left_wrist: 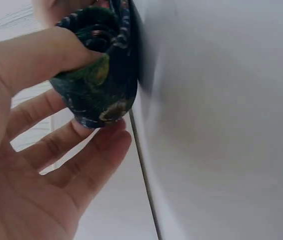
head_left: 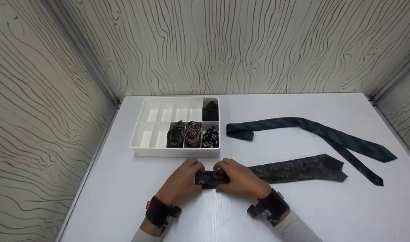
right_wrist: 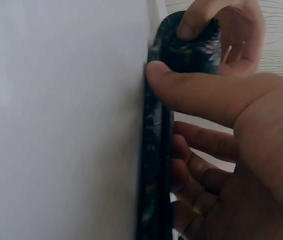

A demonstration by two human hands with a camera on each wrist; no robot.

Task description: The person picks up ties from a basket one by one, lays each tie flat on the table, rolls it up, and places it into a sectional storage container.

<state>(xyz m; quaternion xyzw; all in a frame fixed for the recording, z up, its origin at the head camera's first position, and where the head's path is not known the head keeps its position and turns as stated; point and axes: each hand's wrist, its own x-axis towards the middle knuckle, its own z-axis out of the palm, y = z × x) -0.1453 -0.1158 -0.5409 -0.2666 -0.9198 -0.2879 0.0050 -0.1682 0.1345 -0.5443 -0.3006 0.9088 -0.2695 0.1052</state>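
Observation:
A dark patterned necktie (head_left: 292, 169) lies in front of the white box, its wide end flat and pointing right. Its other end is wound into a roll (head_left: 206, 179) between the two hands. My left hand (head_left: 183, 179) grips this roll, thumb pressed on its coiled side and fingers behind, as the left wrist view shows on the roll (left_wrist: 96, 95). My right hand (head_left: 243, 178) pinches the tie just right of the roll; in the right wrist view its thumb (right_wrist: 181, 92) lies over the layered strip (right_wrist: 154, 200). Palms partly hide the roll from above.
Behind the hands stands a white divided box (head_left: 178, 153). Several rolled ties, such as the reddish one (head_left: 193, 134) and the dark green one (head_left: 210, 111), fill compartments on its right side. A dark green striped necktie (head_left: 346, 137) lies loosely unrolled at the right. Patterned walls enclose the table.

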